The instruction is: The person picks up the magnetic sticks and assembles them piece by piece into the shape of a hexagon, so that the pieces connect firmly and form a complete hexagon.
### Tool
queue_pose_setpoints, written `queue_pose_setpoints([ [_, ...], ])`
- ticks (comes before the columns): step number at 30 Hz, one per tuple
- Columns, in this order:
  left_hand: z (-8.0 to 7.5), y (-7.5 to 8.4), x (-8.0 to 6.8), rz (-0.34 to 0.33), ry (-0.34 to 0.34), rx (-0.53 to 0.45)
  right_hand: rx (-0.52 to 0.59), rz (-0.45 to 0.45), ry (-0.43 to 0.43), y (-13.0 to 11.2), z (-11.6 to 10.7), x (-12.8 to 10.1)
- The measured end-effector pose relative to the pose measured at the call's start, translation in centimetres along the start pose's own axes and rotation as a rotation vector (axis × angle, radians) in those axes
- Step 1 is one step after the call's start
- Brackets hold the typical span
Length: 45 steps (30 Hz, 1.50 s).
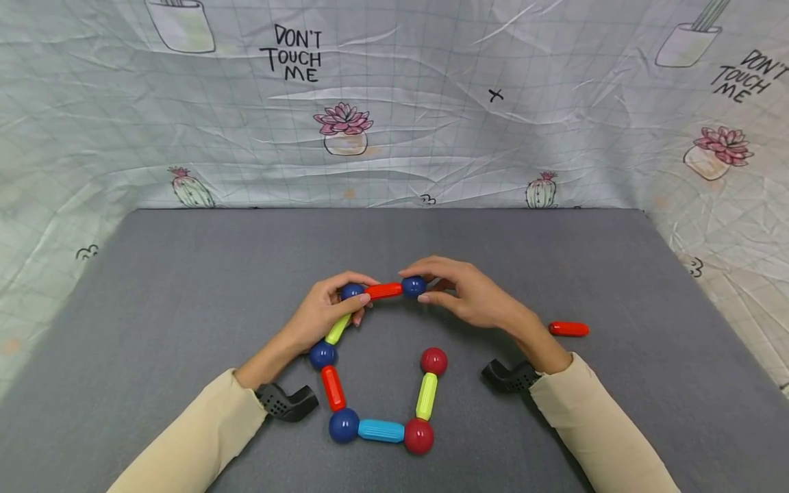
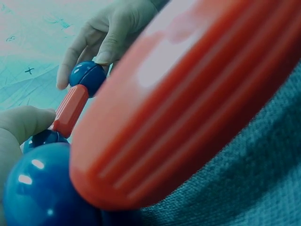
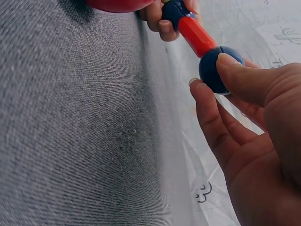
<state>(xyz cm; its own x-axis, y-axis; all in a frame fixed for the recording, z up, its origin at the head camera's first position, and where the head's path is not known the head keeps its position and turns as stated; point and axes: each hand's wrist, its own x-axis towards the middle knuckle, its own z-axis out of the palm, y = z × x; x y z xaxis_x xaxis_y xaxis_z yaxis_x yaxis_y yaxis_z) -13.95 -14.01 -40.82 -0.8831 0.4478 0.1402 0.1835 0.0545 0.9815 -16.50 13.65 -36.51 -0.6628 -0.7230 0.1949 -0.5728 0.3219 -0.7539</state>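
Observation:
Coloured toy rods and balls join into an open ring on the grey table. At its far left corner my left hand [image 1: 324, 309] grips a blue ball [image 1: 351, 292], thumb lying along the near end of a red rod [image 1: 383, 291]. My right hand [image 1: 471, 293] pinches another blue ball [image 3: 214, 70] between thumb and fingers, at that rod's right end. From the left-held ball a yellow-green rod [image 1: 337, 330] runs down to a blue ball [image 1: 323, 355]. A second red rod [image 1: 333, 388], large in the left wrist view, leads on to the near-left blue ball [image 1: 343, 425].
A light-blue rod [image 1: 381, 431] joins the near-left ball to a red ball [image 1: 419, 436]. From there another yellow-green rod [image 1: 426, 397] rises to a second red ball [image 1: 434, 361], the ring's free end. One loose red rod [image 1: 568, 329] lies right of my right forearm. A patterned cloth [image 1: 419, 164] hangs behind.

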Motion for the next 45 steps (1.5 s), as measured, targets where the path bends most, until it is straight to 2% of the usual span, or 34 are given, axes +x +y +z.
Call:
queue_pose_setpoints([
  [5,0.0,0.2,0.0,-0.017,0.014,0.006,0.002,-0.011,0.024,0.1,0.3,0.1],
  [8,-0.1,0.5,0.1,-0.065,0.018,0.025,-0.007,-0.019,0.062,0.2,0.7,0.4],
  [10,-0.3,0.8,0.1,-0.106,-0.004,0.038,-0.010,-0.016,0.086,0.2,1.0,0.6],
  [14,-1.3,1.9,0.2,-0.177,-0.137,0.080,-0.003,0.012,0.113,0.2,1.5,0.9],
  [17,-2.2,2.6,0.2,-0.202,-0.255,0.112,0.005,0.034,0.118,0.0,1.7,1.1],
  [20,-2.8,3.0,0.2,-0.207,-0.310,0.107,0.006,0.046,0.117,-0.2,1.8,1.4],
  [25,-3.0,2.6,0.4,-0.196,-0.280,0.059,0.027,0.043,0.105,-0.6,2.0,2.0],
  [32,-2.0,1.5,0.6,-0.138,-0.205,0.039,0.038,0.037,0.094,-0.8,2.2,2.3],
  [38,-1.3,1.4,0.3,-0.121,-0.158,-0.010,0.019,0.047,0.085,-0.7,2.2,2.2],
  [45,-1.8,1.1,-0.1,-0.115,-0.161,-0.078,0.018,0.061,0.092,-0.9,1.9,1.4],
])
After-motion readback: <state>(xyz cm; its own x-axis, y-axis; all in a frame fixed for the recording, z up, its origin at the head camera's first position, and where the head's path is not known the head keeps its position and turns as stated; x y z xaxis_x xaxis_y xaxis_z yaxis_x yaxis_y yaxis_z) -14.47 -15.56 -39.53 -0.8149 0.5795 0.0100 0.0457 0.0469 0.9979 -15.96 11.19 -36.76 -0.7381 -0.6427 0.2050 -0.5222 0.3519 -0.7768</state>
